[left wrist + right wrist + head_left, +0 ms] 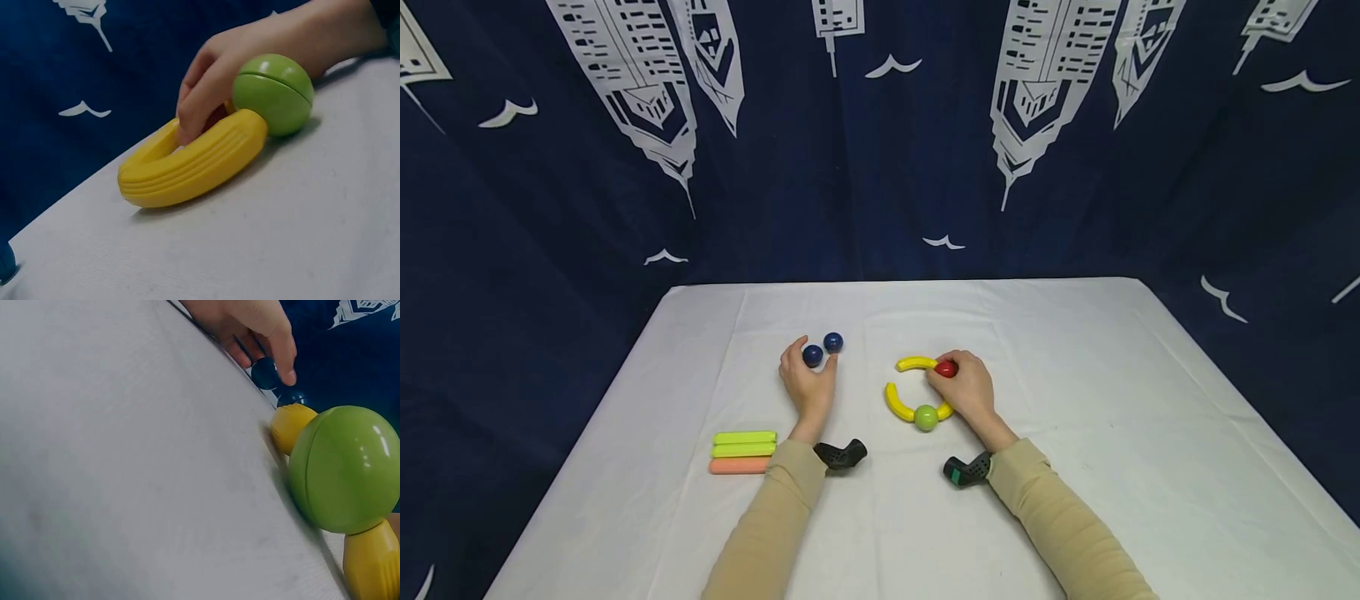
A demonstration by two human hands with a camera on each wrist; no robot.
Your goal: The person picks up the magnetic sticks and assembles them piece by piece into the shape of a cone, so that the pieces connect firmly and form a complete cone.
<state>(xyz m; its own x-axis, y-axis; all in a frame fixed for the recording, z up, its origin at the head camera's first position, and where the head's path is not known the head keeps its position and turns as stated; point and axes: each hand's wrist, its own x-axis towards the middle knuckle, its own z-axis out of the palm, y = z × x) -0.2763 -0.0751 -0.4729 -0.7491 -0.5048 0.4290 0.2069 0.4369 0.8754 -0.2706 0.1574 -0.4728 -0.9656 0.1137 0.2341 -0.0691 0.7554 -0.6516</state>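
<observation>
My right hand (967, 385) pinches a shiny red ball (946, 368) at the end of a curved yellow piece (915, 363). Nearer to me, a grooved green ball (927, 417) sits between two more curved yellow pieces, the left one (897, 402) ridged in the left wrist view; my right hand partly covers the other (945, 411). Together they form a ring with a gap at its left. My left hand (808, 386) has its fingers and thumb spread around a dark blue ball (812, 356), with space showing beside the thumb. A second blue ball (832, 342) lies just beyond the thumb tip.
Two lime-green sticks (744, 444) and an orange stick (740, 466) lie side by side left of my left forearm. White cloth covers the table (1112, 375); a dark blue curtain (850, 167) hangs behind its far edge.
</observation>
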